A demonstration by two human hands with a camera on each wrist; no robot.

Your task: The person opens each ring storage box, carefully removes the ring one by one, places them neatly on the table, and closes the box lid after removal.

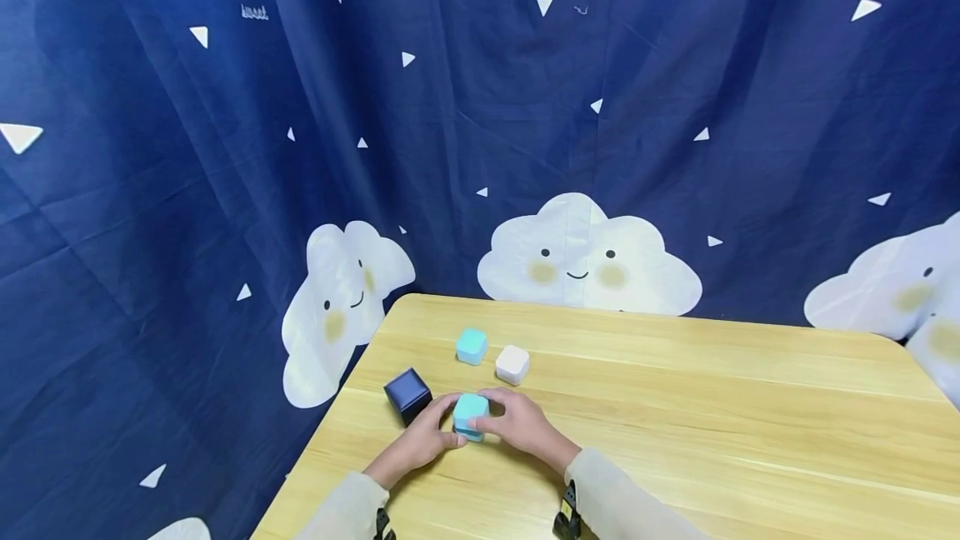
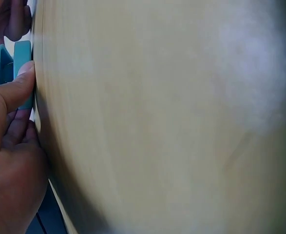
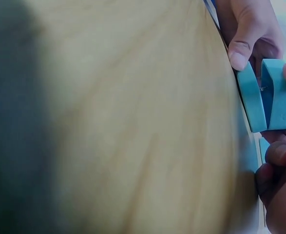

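Note:
A small turquoise ring box (image 1: 471, 405) is held between both hands near the table's left front. Its lid (image 3: 280, 97) stands partly raised from the base (image 3: 251, 100), with a wedge-shaped gap and a small shiny bit between them. My left hand (image 1: 422, 442) grips the base from the left, its thumb along the side in the left wrist view. From the right, my right hand (image 1: 527, 423) pinches the lid between thumb and fingers. The base is right at the tabletop.
On the wooden table (image 1: 675, 407), a dark blue box (image 1: 408, 392) sits just beyond the left hand. Farther back are another turquoise box (image 1: 471, 345) and a white box (image 1: 513, 363). A blue curtain (image 1: 450, 148) hangs behind the table and along its left.

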